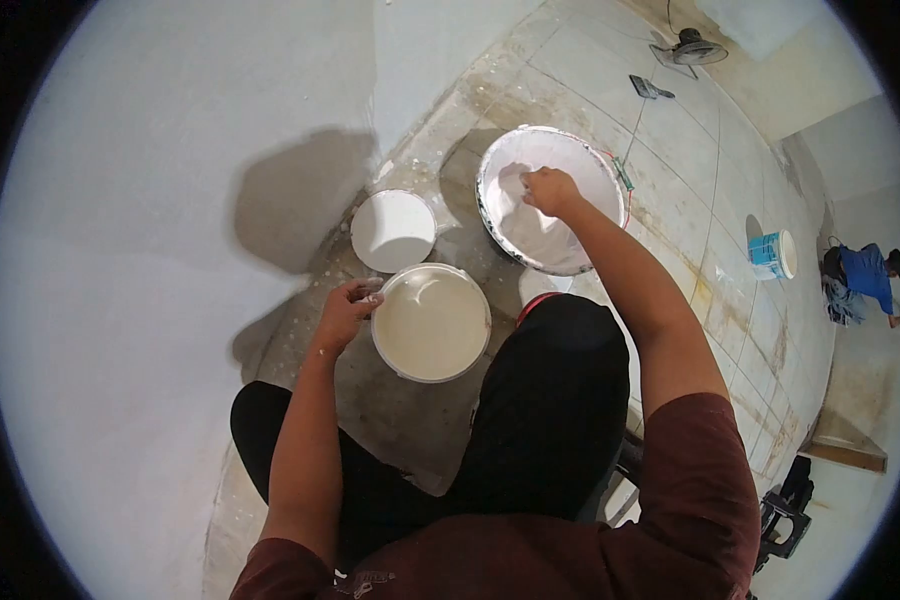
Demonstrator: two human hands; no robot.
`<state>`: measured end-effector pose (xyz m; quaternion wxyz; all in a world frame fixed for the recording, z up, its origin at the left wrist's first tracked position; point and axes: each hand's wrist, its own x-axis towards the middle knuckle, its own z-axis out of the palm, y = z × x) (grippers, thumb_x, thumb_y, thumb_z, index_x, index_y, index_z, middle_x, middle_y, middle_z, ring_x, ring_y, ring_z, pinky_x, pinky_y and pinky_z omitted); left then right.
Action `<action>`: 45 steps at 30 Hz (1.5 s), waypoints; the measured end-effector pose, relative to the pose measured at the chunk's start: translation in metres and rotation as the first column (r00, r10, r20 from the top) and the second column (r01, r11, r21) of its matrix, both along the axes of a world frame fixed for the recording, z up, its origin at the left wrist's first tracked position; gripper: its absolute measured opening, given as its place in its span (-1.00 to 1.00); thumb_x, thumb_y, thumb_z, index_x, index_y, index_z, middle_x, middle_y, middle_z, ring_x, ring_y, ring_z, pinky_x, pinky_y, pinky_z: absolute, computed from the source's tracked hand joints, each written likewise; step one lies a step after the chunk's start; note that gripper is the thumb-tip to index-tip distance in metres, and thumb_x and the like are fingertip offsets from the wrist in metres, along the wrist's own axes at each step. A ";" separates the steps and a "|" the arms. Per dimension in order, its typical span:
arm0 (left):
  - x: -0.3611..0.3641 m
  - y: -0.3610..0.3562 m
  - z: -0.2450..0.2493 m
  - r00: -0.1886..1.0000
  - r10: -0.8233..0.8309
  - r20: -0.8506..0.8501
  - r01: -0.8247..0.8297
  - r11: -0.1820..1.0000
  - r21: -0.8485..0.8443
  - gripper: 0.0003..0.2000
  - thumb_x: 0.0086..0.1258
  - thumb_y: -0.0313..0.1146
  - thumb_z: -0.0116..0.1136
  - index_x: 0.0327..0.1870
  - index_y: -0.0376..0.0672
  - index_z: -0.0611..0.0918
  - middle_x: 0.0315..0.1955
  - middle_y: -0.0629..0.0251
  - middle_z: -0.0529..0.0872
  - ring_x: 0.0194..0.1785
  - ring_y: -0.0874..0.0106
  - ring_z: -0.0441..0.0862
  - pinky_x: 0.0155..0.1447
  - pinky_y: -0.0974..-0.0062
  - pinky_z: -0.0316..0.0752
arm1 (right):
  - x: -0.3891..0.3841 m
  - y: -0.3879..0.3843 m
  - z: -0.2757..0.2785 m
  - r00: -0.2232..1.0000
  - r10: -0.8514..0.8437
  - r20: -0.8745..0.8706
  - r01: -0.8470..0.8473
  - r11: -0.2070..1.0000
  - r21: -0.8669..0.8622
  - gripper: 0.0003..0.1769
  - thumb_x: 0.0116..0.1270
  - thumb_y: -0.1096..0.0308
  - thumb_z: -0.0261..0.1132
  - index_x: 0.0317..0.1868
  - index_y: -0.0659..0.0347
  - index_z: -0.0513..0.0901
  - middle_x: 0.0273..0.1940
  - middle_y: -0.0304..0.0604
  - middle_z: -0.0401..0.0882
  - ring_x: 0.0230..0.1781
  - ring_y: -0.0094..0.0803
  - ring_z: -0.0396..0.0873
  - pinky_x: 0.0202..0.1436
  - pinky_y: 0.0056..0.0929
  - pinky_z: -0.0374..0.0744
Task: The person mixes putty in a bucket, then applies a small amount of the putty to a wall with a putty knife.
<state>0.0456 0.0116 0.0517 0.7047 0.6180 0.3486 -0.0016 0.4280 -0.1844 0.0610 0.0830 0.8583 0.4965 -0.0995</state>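
My left hand (348, 308) is at the left rim of a round tub (432, 322) of cream-coloured liquid, its fingers partly curled; whether they grip the rim is unclear. Over a large white basin (605, 175) with a dark, splattered rim, my right hand (550, 191) has its fingers curled together. What it holds, if anything, is too small to make out. White material (542, 232) lies in the basin below that hand. A round white lid or bucket top (394, 230) sits behind the tub, near the wall.
A white wall (170, 200) rises at the left. On the tiled floor (670, 190) are a fan (698, 50), a dark flat tool (650, 88) and a blue-and-white bucket (772, 255). Another person (865, 278) in blue is at the far right.
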 end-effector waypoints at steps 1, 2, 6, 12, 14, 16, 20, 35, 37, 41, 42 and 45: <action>-0.001 0.000 -0.001 1.000 -0.011 -0.006 0.011 1.000 0.010 -0.64 0.27 -0.48 0.20 0.09 -0.36 0.55 -0.14 0.12 0.68 -0.14 0.42 0.62 -0.03 0.46 0.51 | 0.006 0.002 -0.003 0.999 -0.030 0.036 0.029 0.999 0.016 -0.67 0.14 0.19 0.27 -0.07 0.06 0.61 -0.10 -0.07 0.63 -0.04 -0.13 0.60 0.01 -0.20 0.57; -0.001 0.001 -0.003 1.000 -0.023 -0.013 0.023 1.000 0.021 -0.64 0.28 -0.46 0.19 0.10 -0.35 0.54 -0.10 0.11 0.67 -0.10 0.39 0.62 0.01 0.42 0.52 | 0.013 0.001 -0.005 0.996 -0.062 0.071 0.059 0.998 0.034 -0.68 0.15 0.21 0.25 -0.07 0.05 0.61 -0.09 -0.06 0.63 -0.04 -0.13 0.61 0.02 -0.20 0.57; -0.003 0.002 -0.005 0.998 -0.037 -0.045 0.040 0.997 0.067 -0.62 0.29 -0.42 0.20 0.11 -0.35 0.54 -0.04 0.09 0.66 -0.04 0.36 0.61 0.05 0.38 0.52 | 0.031 -0.012 -0.001 0.983 -0.097 0.155 0.102 0.994 -0.030 -0.73 0.16 0.26 0.20 -0.12 0.03 0.66 -0.08 -0.06 0.64 -0.04 -0.14 0.62 -0.02 -0.22 0.60; 0.000 0.000 0.005 0.999 -0.012 -0.038 0.013 1.000 0.011 -0.62 0.28 -0.43 0.20 0.12 -0.35 0.54 -0.05 0.07 0.67 -0.02 0.36 0.61 0.07 0.38 0.50 | 0.033 -0.040 0.014 0.977 0.171 0.124 -0.132 0.953 -0.273 -0.65 -0.09 0.12 0.46 -0.28 0.08 0.69 -0.21 -0.08 0.67 -0.11 -0.15 0.63 -0.08 -0.20 0.60; -0.001 0.001 0.000 0.999 -0.017 -0.028 0.017 1.000 0.012 -0.62 0.28 -0.44 0.20 0.12 -0.34 0.54 -0.06 0.07 0.67 -0.02 0.35 0.61 0.08 0.38 0.49 | 0.031 -0.044 0.008 0.969 0.248 0.000 -0.235 0.920 -0.314 -0.65 -0.10 0.10 0.46 -0.31 0.09 0.69 -0.23 -0.08 0.67 -0.12 -0.13 0.62 -0.07 -0.17 0.59; -0.001 0.002 -0.002 1.000 -0.014 -0.016 0.015 1.000 0.015 -0.62 0.27 -0.46 0.21 0.11 -0.34 0.55 -0.11 0.10 0.68 -0.07 0.39 0.61 0.04 0.42 0.49 | 0.021 -0.044 0.004 0.956 0.267 -0.118 -0.291 0.910 -0.295 -0.62 -0.11 0.06 0.45 -0.32 0.10 0.67 -0.26 -0.06 0.66 -0.15 -0.08 0.61 -0.06 -0.13 0.56; -0.001 -0.001 -0.001 1.000 0.025 -0.010 -0.025 1.000 -0.006 -0.63 0.25 -0.50 0.22 0.10 -0.34 0.56 -0.18 0.18 0.68 -0.16 0.46 0.60 -0.07 0.50 0.51 | 0.003 -0.032 -0.016 0.968 0.148 -0.203 -0.158 0.987 -0.034 -0.64 -0.01 0.05 0.40 -0.29 0.11 0.64 -0.25 -0.03 0.65 -0.14 -0.07 0.60 -0.06 -0.13 0.55; -0.003 -0.007 0.001 0.999 0.046 -0.028 -0.045 0.997 0.064 -0.66 0.26 -0.44 0.23 0.06 -0.32 0.59 -0.22 0.23 0.67 -0.17 0.49 0.57 -0.04 0.53 0.47 | 0.045 -0.045 -0.013 0.976 -0.069 0.207 0.100 0.985 -0.143 -0.64 0.03 0.11 0.40 -0.15 0.04 0.66 -0.12 -0.11 0.64 -0.03 -0.18 0.61 0.01 -0.22 0.58; -0.004 -0.008 -0.001 0.998 0.048 -0.026 -0.046 0.997 0.068 -0.66 0.26 -0.43 0.23 0.06 -0.32 0.60 -0.21 0.24 0.67 -0.16 0.49 0.57 -0.03 0.53 0.47 | 0.044 -0.056 -0.009 0.983 0.072 0.169 -0.034 0.976 -0.216 -0.64 -0.01 0.10 0.43 -0.21 0.05 0.67 -0.16 -0.14 0.65 -0.06 -0.18 0.62 -0.01 -0.22 0.58; -0.004 -0.008 -0.001 0.999 0.048 -0.003 -0.048 0.996 0.075 -0.67 0.26 -0.42 0.23 0.05 -0.32 0.60 -0.21 0.23 0.67 -0.15 0.49 0.57 -0.02 0.53 0.47 | 0.030 -0.053 0.003 0.977 0.208 -0.042 -0.210 0.919 -0.333 -0.66 -0.06 0.08 0.45 -0.32 0.07 0.66 -0.23 -0.14 0.66 -0.13 -0.15 0.62 -0.06 -0.19 0.57; -0.004 -0.008 0.001 0.999 0.045 -0.005 -0.045 0.995 0.084 -0.66 0.26 -0.41 0.24 0.05 -0.32 0.60 -0.21 0.23 0.67 -0.15 0.49 0.57 -0.02 0.53 0.47 | 0.025 -0.049 0.003 0.975 0.199 -0.100 -0.222 0.909 -0.352 -0.67 -0.06 0.07 0.44 -0.34 0.08 0.65 -0.25 -0.14 0.66 -0.14 -0.13 0.61 -0.07 -0.18 0.57; -0.005 -0.009 -0.005 0.998 0.065 0.002 -0.065 0.996 0.056 -0.65 0.27 -0.40 0.24 0.07 -0.32 0.59 -0.19 0.21 0.67 -0.16 0.50 0.57 -0.02 0.52 0.47 | 0.010 -0.037 -0.005 0.965 0.137 -0.225 -0.179 0.967 -0.182 -0.68 -0.02 0.05 0.40 -0.39 0.10 0.63 -0.27 -0.09 0.66 -0.13 -0.10 0.60 -0.09 -0.14 0.55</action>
